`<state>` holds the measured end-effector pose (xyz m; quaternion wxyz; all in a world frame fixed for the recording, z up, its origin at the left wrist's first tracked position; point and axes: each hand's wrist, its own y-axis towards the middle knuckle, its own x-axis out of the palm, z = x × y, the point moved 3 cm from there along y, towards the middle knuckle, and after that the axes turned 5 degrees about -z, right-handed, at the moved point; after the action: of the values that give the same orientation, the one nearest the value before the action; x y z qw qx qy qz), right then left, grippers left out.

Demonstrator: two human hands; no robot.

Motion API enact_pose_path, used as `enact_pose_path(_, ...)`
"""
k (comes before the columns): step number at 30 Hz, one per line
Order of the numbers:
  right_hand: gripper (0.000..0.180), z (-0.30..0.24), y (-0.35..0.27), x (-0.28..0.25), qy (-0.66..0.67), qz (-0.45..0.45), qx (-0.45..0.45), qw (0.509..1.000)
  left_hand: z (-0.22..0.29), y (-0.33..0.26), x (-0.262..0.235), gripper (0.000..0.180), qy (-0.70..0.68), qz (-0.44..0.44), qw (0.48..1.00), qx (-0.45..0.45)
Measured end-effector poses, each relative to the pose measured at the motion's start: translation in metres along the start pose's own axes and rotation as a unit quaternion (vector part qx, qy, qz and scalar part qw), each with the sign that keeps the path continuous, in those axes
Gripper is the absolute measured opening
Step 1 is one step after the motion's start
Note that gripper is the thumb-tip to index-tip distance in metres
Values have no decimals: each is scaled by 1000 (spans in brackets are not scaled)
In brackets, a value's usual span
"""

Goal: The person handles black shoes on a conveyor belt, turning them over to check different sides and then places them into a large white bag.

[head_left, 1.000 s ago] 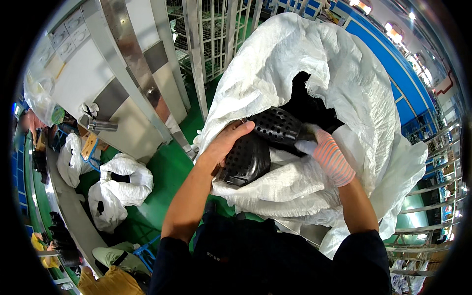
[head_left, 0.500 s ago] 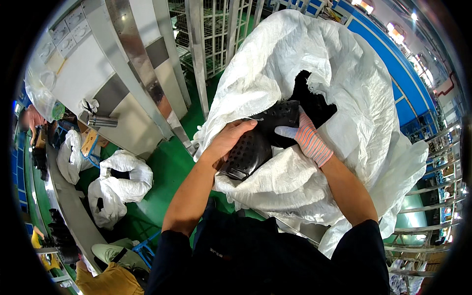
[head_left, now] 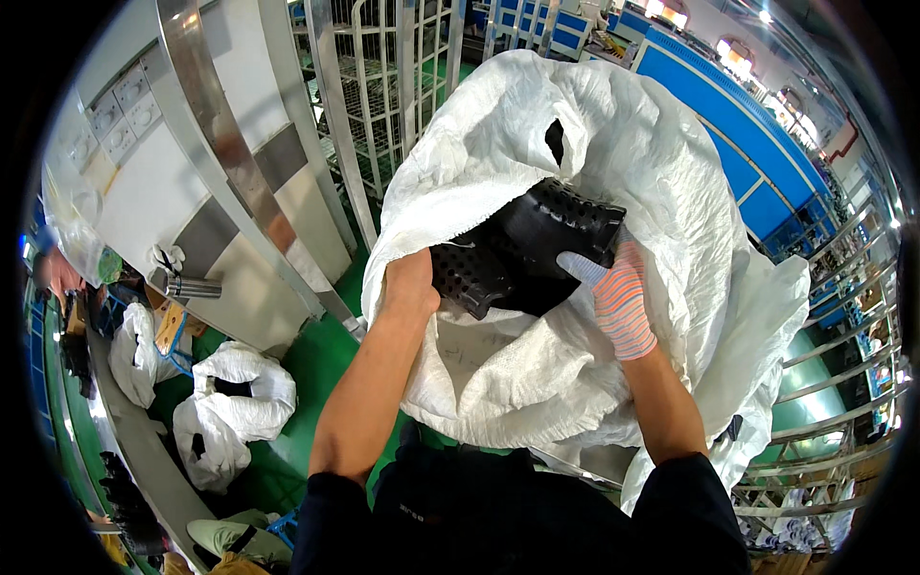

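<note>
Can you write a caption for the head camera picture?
Two hands, left bare and right gloved, grip black studded pieces at a big white sack.

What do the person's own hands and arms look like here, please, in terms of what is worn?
The left hand is bare. The right hand wears a knitted glove striped orange and white, with pale grey fingers. Both forearms are bare; dark short sleeves cover the upper arms.

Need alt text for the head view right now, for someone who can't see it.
Two hands hold black studded soles at the mouth of a big white woven sack: the bare left hand and the striped-gloved right hand each grip a side. Smaller white bags sit on the green floor to the left.
</note>
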<state>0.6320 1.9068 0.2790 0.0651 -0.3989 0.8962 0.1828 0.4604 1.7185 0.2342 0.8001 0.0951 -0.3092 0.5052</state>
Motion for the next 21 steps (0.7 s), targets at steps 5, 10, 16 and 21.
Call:
enact_pose_path(5,74,32,6,3,21,-28,36,999,-39,25,-17,62,34,24,999,0)
enact_pose_path(10,76,19,-7,13,-145,-55,11,988,-65,35,-31,64,106,0,994,4)
enact_pose_path(16,84,32,-9,-3,-228,-28,4,973,-55,19,-16,63,132,-11,979,-153)
enact_pose_path(21,84,22,-4,-2,-285,17,8,958,-72,36,-47,65,80,-31,986,-144)
